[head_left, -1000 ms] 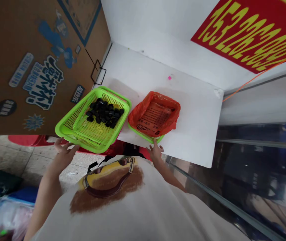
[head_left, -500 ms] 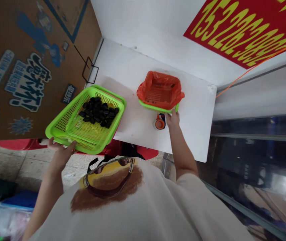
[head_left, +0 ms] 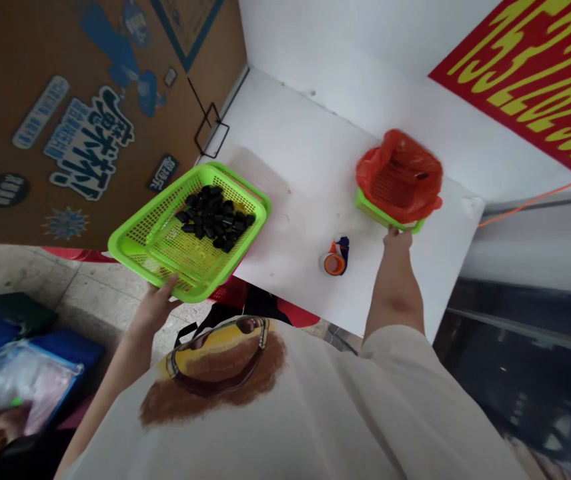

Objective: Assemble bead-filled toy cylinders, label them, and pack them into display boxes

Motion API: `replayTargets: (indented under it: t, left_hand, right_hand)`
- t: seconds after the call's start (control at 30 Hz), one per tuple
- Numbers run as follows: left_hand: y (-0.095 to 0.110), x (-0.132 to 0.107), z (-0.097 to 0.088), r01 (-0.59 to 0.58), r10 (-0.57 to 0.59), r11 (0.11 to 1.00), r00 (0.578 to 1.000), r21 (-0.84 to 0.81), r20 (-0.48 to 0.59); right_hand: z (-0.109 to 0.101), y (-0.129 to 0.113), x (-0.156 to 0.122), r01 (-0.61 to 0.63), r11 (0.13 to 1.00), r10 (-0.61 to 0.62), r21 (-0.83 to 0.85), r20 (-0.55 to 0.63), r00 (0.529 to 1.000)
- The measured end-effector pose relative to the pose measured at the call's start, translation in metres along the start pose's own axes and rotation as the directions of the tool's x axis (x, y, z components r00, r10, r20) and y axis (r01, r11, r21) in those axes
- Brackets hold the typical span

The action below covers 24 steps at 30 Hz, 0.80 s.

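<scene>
My left hand [head_left: 159,303] grips the near rim of a green plastic basket [head_left: 198,291], thumb over the edge and fingers underneath. Several small black pieces [head_left: 215,217] lie heaped towards its far right side. My right hand [head_left: 398,240] is closed on the near rim of a smaller green basket [head_left: 376,212] at the back right of the white table. A red plastic bag [head_left: 390,177] lines that basket and folds over its rim. Between the two baskets, nearer the front, sits an orange and blue tape dispenser [head_left: 336,260].
A large printed cardboard box [head_left: 130,153] stands at the left, with a black wire frame [head_left: 213,133] beside it. White walls with a red sign [head_left: 530,80] rise behind the table [head_left: 290,247]. Blue bags [head_left: 65,353] lie on the floor at lower left.
The red-lined basket has moved right and back across the table with my right hand, away from the tape dispenser. My left hand stays at the big basket's rim. The view has shifted.
</scene>
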<state>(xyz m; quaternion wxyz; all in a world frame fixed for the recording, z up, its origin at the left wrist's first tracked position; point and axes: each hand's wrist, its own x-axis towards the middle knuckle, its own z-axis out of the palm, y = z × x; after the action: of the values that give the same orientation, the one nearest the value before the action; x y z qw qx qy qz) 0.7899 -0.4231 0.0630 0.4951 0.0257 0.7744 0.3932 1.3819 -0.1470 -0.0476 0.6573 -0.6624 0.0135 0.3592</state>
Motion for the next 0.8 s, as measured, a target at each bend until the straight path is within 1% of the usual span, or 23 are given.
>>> replayTargets:
  t: [0.1,0.17,0.23,0.3,0.37,0.43,0.5,0.53,0.57,0.6,0.63,0.7,0.77,0.8]
  left_hand:
    - [-0.006,0.004,0.01,0.028,-0.028,0.998,1.0,-0.06,-0.004]
    - [-0.008,0.007,0.015,0.029,-0.029,0.995,1.0,-0.097,-0.003]
    - [-0.008,0.01,0.017,0.009,-0.011,0.991,1.0,-0.134,-0.016]
    - [-0.006,0.011,0.016,-0.03,0.024,0.986,0.999,-0.166,-0.038]
    - [-0.001,0.008,0.01,-0.077,0.068,0.98,0.996,-0.185,-0.054]
    - [0.007,0.001,-0.004,-0.12,0.111,0.975,0.992,-0.189,-0.058]
    - [0.015,-0.01,-0.024,-0.145,0.134,0.973,0.989,-0.182,-0.068]
    - [0.019,-0.016,-0.036,-0.147,0.135,0.973,0.988,-0.177,-0.078]
    - [0.022,-0.022,-0.047,-0.143,0.129,0.975,0.988,-0.171,-0.088]
    - [0.025,-0.028,-0.058,-0.134,0.118,0.977,0.988,-0.168,-0.1]
    - [0.026,-0.034,-0.067,-0.123,0.105,0.978,0.988,-0.167,-0.111]
    - [0.026,-0.044,-0.079,-0.101,0.079,0.98,0.988,-0.173,-0.13]
    - [0.023,-0.053,-0.081,-0.084,0.056,0.978,0.987,-0.188,-0.148]
    - [0.022,-0.057,-0.079,-0.077,0.048,0.977,0.987,-0.197,-0.151]
  right_hand:
    - [-0.006,-0.003,-0.001,-0.025,0.993,0.022,-0.118,-0.03,0.999]
    - [-0.01,0.0,-0.01,-0.028,0.981,0.023,-0.191,-0.024,0.999]
    - [-0.016,0.009,-0.025,0.0,0.968,-0.003,-0.251,-0.014,1.0]
    - [-0.021,0.023,-0.047,0.057,0.956,-0.058,-0.288,0.006,0.998]
    - [-0.023,0.041,-0.075,0.121,0.946,-0.113,-0.3,0.044,0.993]
    - [-0.023,0.063,-0.109,0.156,0.942,-0.126,-0.297,0.117,0.985]
    - [-0.018,0.083,-0.148,0.14,0.946,-0.073,-0.291,0.23,0.97]
    - [-0.014,0.092,-0.169,0.117,0.95,-0.026,-0.29,0.3,0.954]
    - [-0.008,0.1,-0.19,0.088,0.952,0.03,-0.292,0.378,0.925]
    - [-0.002,0.106,-0.212,0.059,0.953,0.09,-0.296,0.465,0.881]
    - [0.005,0.11,-0.233,0.029,0.953,0.15,-0.302,0.554,0.819]
    - [0.023,0.114,-0.272,-0.028,0.946,0.26,-0.322,0.708,0.656]
    - [0.042,0.109,-0.303,-0.072,0.938,0.328,-0.339,0.802,0.499]
    - [0.052,0.104,-0.315,-0.091,0.936,0.344,-0.341,0.821,0.455]
